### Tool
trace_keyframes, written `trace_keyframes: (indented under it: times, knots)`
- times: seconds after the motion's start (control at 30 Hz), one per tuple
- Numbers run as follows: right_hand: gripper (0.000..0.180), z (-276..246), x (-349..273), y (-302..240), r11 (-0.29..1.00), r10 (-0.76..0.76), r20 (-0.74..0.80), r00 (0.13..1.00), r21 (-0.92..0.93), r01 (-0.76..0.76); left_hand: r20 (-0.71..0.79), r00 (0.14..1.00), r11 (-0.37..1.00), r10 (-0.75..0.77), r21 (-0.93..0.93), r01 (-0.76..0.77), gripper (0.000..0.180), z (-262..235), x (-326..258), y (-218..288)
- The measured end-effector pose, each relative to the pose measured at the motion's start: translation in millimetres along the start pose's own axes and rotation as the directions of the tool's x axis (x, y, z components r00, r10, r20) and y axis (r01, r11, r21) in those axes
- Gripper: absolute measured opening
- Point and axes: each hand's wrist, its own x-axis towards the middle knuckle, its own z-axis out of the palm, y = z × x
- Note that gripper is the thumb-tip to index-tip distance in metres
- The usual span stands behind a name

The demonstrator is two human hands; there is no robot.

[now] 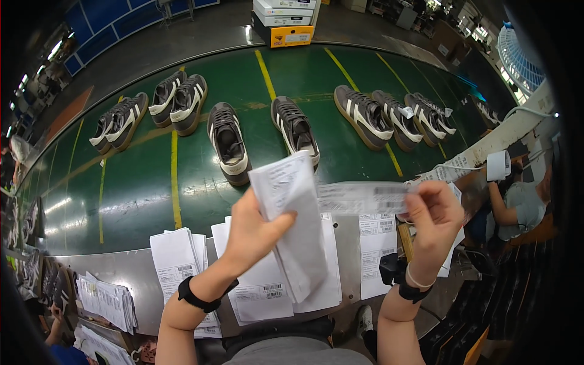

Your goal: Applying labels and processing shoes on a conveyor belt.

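My left hand (255, 234) is closed on a wad of white printed paper sheets (298, 243), its thumb pressed over their front. Between its fingertips, my right hand (435, 219) pinches the right end of a printed label strip (364, 198), blurred by motion. The strip's left end reaches the sheets; whether it is joined to them I cannot tell. Just beyond my hands, a dark shoe with white stripes (228, 146) stands on the green conveyor belt (143, 201). A similar shoe (296, 128) stands right of it, partly hidden by the sheets.
More striped shoes (364, 115) stand along the belt. Paper stacks (176, 255) lie on the metal ledge (137, 271) before me. Shoe boxes (291, 36) are piled beyond the belt. A blue fan (520, 52) and another person (517, 207) are at the right.
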Motion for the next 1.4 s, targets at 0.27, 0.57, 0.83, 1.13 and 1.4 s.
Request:
trace_keyframes:
  times: [0.27,0.57,0.83,1.13,1.4]
  knots:
    - [0.030,81,134,139,0.940,0.306,0.242,0.921,0.079,-0.333,-0.126,0.969,0.917,-0.212,-0.370,0.152,0.035,-77,-3,-9]
    - [0.093,141,154,221,0.607,-0.016,0.097,0.995,-0.790,0.087,-0.047,0.963,0.890,-0.265,-0.397,0.226,0.034,-106,-35,8]
    - [0.133,124,-15,38,0.999,-0.046,0.868,0.494,0.047,0.010,0.039,0.981,0.868,-0.191,-0.460,0.187,0.036,-90,-45,46]
    - [0.117,109,-50,45,0.786,0.072,0.849,0.524,0.275,-0.553,0.179,0.982,0.947,0.059,-0.322,0.002,0.056,-68,-83,61]
    - [0.117,103,-84,-18,0.935,-0.149,0.468,0.871,-0.219,0.278,-0.028,0.980,0.979,0.197,-0.051,-0.198,0.100,-58,-71,22]
